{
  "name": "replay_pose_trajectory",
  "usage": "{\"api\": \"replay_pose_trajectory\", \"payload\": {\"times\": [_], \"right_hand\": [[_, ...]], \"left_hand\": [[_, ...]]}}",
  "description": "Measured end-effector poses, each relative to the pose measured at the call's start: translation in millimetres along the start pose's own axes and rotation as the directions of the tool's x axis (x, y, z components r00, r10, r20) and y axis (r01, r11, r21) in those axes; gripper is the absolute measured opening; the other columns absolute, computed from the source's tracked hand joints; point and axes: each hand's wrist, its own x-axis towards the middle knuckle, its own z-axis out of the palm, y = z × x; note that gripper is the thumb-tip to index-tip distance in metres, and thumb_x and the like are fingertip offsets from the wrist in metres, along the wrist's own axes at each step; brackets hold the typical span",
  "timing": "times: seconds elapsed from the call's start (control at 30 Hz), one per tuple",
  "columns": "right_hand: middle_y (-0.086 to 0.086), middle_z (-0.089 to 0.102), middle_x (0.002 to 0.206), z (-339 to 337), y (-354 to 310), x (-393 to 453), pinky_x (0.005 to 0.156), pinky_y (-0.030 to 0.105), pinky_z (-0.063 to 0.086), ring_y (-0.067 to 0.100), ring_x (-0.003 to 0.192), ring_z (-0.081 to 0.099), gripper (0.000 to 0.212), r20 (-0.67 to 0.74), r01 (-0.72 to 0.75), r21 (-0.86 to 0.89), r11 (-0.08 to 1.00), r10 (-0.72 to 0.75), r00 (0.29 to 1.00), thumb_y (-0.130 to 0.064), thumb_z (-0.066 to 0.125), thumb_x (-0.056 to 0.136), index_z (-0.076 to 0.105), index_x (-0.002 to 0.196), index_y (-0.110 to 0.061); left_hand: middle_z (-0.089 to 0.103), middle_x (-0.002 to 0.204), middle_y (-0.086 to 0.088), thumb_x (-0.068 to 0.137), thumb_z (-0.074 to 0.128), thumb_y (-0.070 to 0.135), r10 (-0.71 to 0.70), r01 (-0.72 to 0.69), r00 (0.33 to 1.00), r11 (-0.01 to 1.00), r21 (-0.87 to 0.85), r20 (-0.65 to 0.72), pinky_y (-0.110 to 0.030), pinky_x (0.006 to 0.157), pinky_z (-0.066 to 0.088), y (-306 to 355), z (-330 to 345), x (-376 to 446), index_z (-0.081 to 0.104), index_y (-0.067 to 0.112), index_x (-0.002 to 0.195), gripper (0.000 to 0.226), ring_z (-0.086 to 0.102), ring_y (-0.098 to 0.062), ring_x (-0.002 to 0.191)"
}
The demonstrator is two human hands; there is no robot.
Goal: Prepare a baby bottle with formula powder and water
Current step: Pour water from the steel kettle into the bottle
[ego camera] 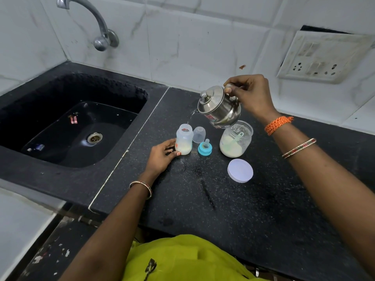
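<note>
An open baby bottle (184, 138) stands upright on the black counter (263, 199), with pale powder and liquid in its bottom. My left hand (161, 157) steadies its base from the near left side. My right hand (249, 94) grips the handle of a small steel kettle (219, 107), tilted to the left above the bottle. A thin stream of water runs from the spout into the bottle's mouth. A clear formula jar (236, 141) holds powder and a scoop. The blue-ringed teat (205, 148) and clear cap (199, 134) stand between bottle and jar.
The jar's white lid (240, 170) lies flat nearer to me. A black sink (71, 122) with a drain sits to the left, under a wall tap (97, 23). A switch socket plate (324, 55) hangs on the tiled wall at right. Wet streaks mark the counter.
</note>
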Motion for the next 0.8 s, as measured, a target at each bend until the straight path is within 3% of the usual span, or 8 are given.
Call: {"api": "replay_pose_trajectory", "payload": {"times": [0.13, 0.4, 0.63, 0.8], "right_hand": [[-0.001, 0.074, 0.085, 1.0, 0.0, 0.2, 0.083, 0.044, 0.057, 0.014, 0.083, 0.070, 0.013, -0.002, -0.009, 0.003, 1.000, 0.009, 1.000, -0.015, 0.071, 0.081, 0.076, 0.093, -0.017], [-0.001, 0.074, 0.083, 2.5, -1.8, -2.1, 0.081, 0.044, 0.057, 0.014, 0.080, 0.071, 0.012, 0.007, 0.004, -0.026, 1.000, -0.003, 1.000, -0.016, 0.070, 0.081, 0.076, 0.091, -0.016], [0.000, 0.074, 0.084, 2.8, -4.0, -2.8, 0.081, 0.044, 0.057, 0.015, 0.080, 0.071, 0.012, 0.016, 0.014, -0.050, 0.999, -0.013, 1.000, -0.015, 0.069, 0.082, 0.076, 0.092, -0.015], [-0.002, 0.074, 0.085, 2.6, -3.8, -3.0, 0.081, 0.044, 0.057, 0.014, 0.081, 0.071, 0.012, 0.022, 0.015, -0.068, 0.998, -0.013, 1.000, -0.017, 0.069, 0.083, 0.076, 0.093, -0.017]], "left_hand": [[0.063, 0.122, -0.010, 0.076, 0.072, 0.000, -0.010, 0.010, 1.000, 1.000, -0.021, 0.001, -0.007, 0.086, 0.044, -1.0, -0.2, 0.2, 0.053, 0.005, 0.127, 0.055, 0.060, -0.014, 0.109], [0.062, 0.121, -0.010, 0.076, 0.071, -0.001, -0.012, 0.012, 1.000, 1.000, -0.016, 0.003, -0.004, 0.086, 0.043, -0.4, 0.1, 0.3, 0.053, 0.003, 0.127, 0.055, 0.059, -0.013, 0.108], [0.063, 0.122, -0.010, 0.076, 0.072, 0.001, -0.012, 0.012, 1.000, 1.000, -0.016, 0.008, -0.024, 0.097, 0.047, -2.6, -0.4, 0.6, 0.054, 0.005, 0.127, 0.054, 0.061, -0.016, 0.110], [0.062, 0.122, -0.010, 0.076, 0.072, 0.001, -0.017, 0.017, 1.000, 1.000, -0.013, -0.002, -0.012, 0.091, 0.045, -1.6, 0.1, 1.0, 0.054, 0.004, 0.127, 0.053, 0.060, -0.015, 0.110]]}}
